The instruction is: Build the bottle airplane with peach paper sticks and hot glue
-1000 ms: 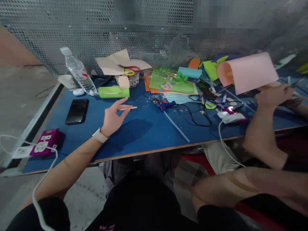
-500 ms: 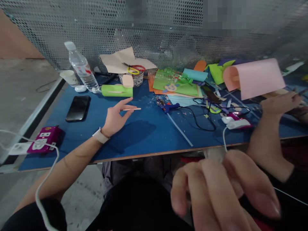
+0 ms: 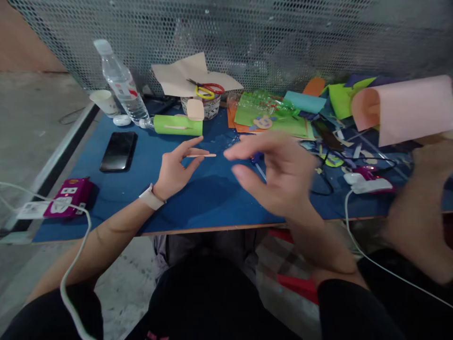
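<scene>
My left hand [image 3: 175, 170], with a pale band at its wrist, pinches a thin flat peach-coloured strip [image 3: 211, 155] between thumb and fingers above the blue table [image 3: 208, 203]. Facing it, my right hand [image 3: 283, 172] is smeared by motion; its thumb and forefinger stand apart with nothing visible between them. Behind the right hand a blue glue gun [image 3: 257, 157] is mostly hidden. A small bottle wrapped in green paper [image 3: 170, 126] lies just beyond my left hand, with a peach paper piece [image 3: 195, 109] on it.
At the left are a phone [image 3: 118, 151], a purple power adapter [image 3: 73, 198], a water bottle [image 3: 123, 87] and a paper cup [image 3: 103, 102]. Scissors [image 3: 207, 89] rest on a basket. Coloured paper [image 3: 244, 111] lies behind. At right, a co-worker's arm [image 3: 421, 198] is near a pink sheet [image 3: 414, 111].
My right hand has swung up from the lower right, close to the camera, to over the table opposite the strip. The left hand still holds the strip. The view has shifted slightly.
</scene>
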{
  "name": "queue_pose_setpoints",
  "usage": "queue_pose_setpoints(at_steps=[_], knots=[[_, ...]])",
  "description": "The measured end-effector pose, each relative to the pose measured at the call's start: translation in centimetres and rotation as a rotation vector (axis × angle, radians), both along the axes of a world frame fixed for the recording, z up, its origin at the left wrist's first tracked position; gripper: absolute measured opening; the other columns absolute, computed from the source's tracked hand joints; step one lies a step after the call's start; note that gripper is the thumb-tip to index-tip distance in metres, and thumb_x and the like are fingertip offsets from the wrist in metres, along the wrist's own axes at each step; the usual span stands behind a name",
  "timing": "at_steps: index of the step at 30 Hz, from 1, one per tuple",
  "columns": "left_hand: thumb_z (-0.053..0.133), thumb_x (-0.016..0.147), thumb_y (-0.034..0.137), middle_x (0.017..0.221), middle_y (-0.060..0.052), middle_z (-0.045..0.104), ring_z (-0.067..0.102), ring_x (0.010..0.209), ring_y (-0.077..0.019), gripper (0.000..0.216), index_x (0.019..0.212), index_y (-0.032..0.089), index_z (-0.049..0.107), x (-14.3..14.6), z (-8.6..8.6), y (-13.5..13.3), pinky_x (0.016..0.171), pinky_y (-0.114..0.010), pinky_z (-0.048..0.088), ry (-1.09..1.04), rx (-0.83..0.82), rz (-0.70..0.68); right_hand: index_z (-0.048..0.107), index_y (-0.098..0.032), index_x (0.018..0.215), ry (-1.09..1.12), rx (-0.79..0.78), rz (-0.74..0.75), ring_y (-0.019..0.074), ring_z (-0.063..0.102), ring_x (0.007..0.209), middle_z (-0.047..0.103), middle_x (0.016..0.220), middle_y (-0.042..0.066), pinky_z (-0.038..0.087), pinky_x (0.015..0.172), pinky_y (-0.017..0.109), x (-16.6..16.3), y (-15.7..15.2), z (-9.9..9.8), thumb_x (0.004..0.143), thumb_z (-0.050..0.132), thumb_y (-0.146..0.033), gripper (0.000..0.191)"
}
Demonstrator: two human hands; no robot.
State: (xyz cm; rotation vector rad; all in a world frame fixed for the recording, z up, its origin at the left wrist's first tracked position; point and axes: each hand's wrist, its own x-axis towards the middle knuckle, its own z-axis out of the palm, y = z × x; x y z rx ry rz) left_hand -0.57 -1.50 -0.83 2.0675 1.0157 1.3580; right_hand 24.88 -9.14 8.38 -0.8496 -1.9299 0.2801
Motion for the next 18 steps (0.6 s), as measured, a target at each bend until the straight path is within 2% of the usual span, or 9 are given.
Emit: queue_pose_setpoints(at_steps=[2, 5, 8, 10, 13, 18], knots=[[0.079, 0.113, 0.043, 0.125, -0.007, 0.093, 0.090, 0.123, -0.0285, 0.049, 0.158, 0.024, 0.074, 0.1, 0.1, -0.1, 0.119, -0.044, 0.069, -0.001, 0.010, -0.011, 0.082, -0.028, 0.119, -0.176, -0.015, 0.056, 0.0339, 0.082, 0.117, 0.087, 0.124, 0.007, 0.065, 0.106, 0.052, 0.5, 4.2, -1.2, 0.105, 0.081, -0.027, 0.014], [0.079, 0.113, 0.040, 0.124, -0.006, 0.093, 0.091, 0.121, -0.0275, 0.048, 0.158, 0.024, 0.074, 0.1, 0.1, -0.1, 0.121, -0.044, 0.068, -0.002, 0.026, -0.013, 0.085, -0.022, 0.120, -0.311, -0.038, 0.109, 0.0352, 0.083, 0.113, 0.090, 0.119, 0.011, 0.060, 0.105, 0.051, 0.7, 9.5, -5.3, 0.103, 0.090, -0.034, 0.022], [0.080, 0.113, 0.040, 0.124, -0.007, 0.093, 0.091, 0.121, -0.0279, 0.050, 0.160, 0.025, 0.073, 0.1, 0.0, 0.0, 0.117, -0.043, 0.070, 0.004, 0.004, -0.025, 0.087, -0.025, 0.112, -0.272, -0.046, 0.102, 0.0304, 0.084, 0.102, 0.092, 0.107, 0.007, 0.056, 0.109, 0.050, 0.4, 11.7, -9.4, 0.108, 0.087, -0.040, 0.016], [0.081, 0.113, 0.043, 0.125, -0.007, 0.093, 0.091, 0.121, -0.0287, 0.052, 0.161, 0.025, 0.073, 0.1, -0.2, -0.1, 0.117, -0.043, 0.070, 0.008, -0.026, -0.038, 0.088, -0.027, 0.108, -0.206, -0.027, 0.080, 0.0280, 0.083, 0.096, 0.092, 0.103, 0.005, 0.055, 0.111, 0.050, 0.1, 11.7, -11.1, 0.111, 0.084, -0.045, 0.019], [0.082, 0.112, 0.045, 0.126, -0.008, 0.093, 0.090, 0.123, -0.0295, 0.054, 0.161, 0.025, 0.073, 0.3, -0.3, -0.3, 0.118, -0.044, 0.070, -0.002, -0.042, -0.045, 0.090, -0.028, 0.105, -0.125, 0.001, 0.057, 0.0269, 0.083, 0.092, 0.092, 0.098, 0.004, 0.056, 0.110, 0.050, -0.2, 10.9, -11.8, 0.112, 0.082, -0.053, 0.027], [0.084, 0.112, 0.046, 0.125, -0.007, 0.093, 0.090, 0.123, -0.0303, 0.054, 0.161, 0.026, 0.074, 0.4, -0.2, -0.6, 0.118, -0.046, 0.071, -0.010, -0.038, -0.021, 0.092, -0.028, 0.103, 0.021, -0.044, -0.003, 0.0261, 0.083, 0.086, 0.091, 0.097, 0.005, 0.062, 0.098, 0.047, -0.4, 9.6, -11.0, 0.109, 0.084, -0.060, 0.033]])
